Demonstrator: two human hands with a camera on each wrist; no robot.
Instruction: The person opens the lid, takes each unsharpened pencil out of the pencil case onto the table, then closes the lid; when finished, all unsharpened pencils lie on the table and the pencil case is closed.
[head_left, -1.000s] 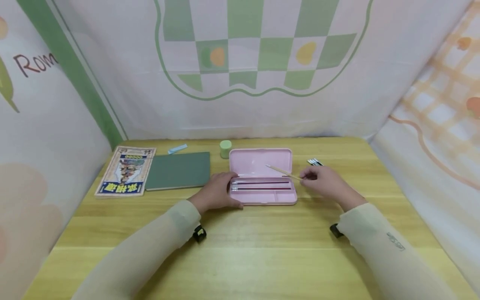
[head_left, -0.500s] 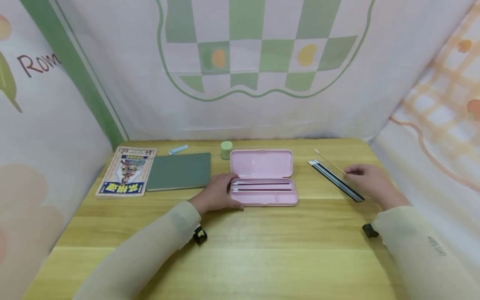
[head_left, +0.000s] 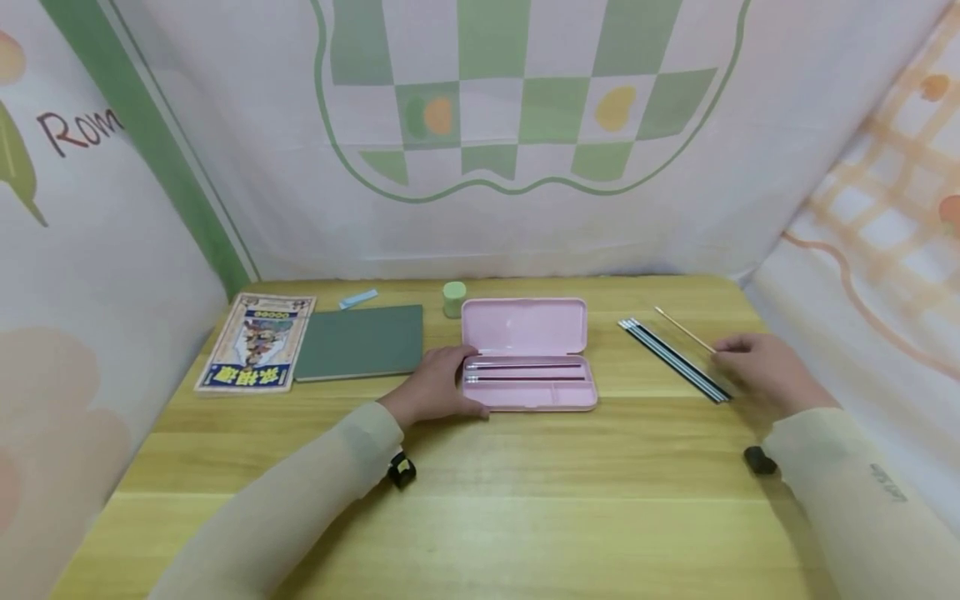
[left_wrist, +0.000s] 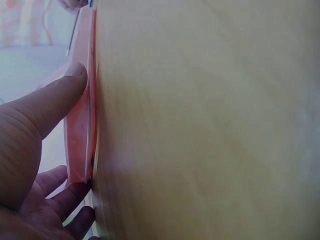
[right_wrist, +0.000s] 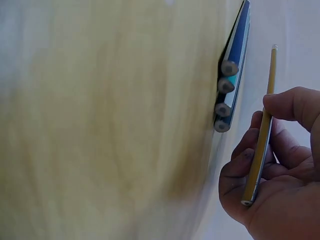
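A pink pencil case (head_left: 525, 396) lies with its lid (head_left: 523, 327) raised at the back; a few dark red pencils (head_left: 525, 379) rest in its long compartment. My left hand (head_left: 437, 383) grips the case's left end, and the left wrist view shows the thumb (left_wrist: 75, 75) along its front side with fingers round the end. Over at the right, my right hand (head_left: 765, 367) pinches a yellow pencil (right_wrist: 265, 135) between thumb and fingers, above the table. Beside it on the table lies a row of several dark striped pencils (head_left: 675, 361), their unsharpened ends showing in the right wrist view.
Behind the case's left corner stands a small green jar-like object (head_left: 453, 300). A dark green notebook (head_left: 360, 342) and a colourful printed booklet (head_left: 257, 343) lie at the left, with a light blue strip (head_left: 358, 299) behind them. Cloth walls border the wooden table (head_left: 480, 508).
My right hand has carried the yellow pencil from above the case rightward, past the striped pencils, which are now uncovered. My left hand has stayed at the case.
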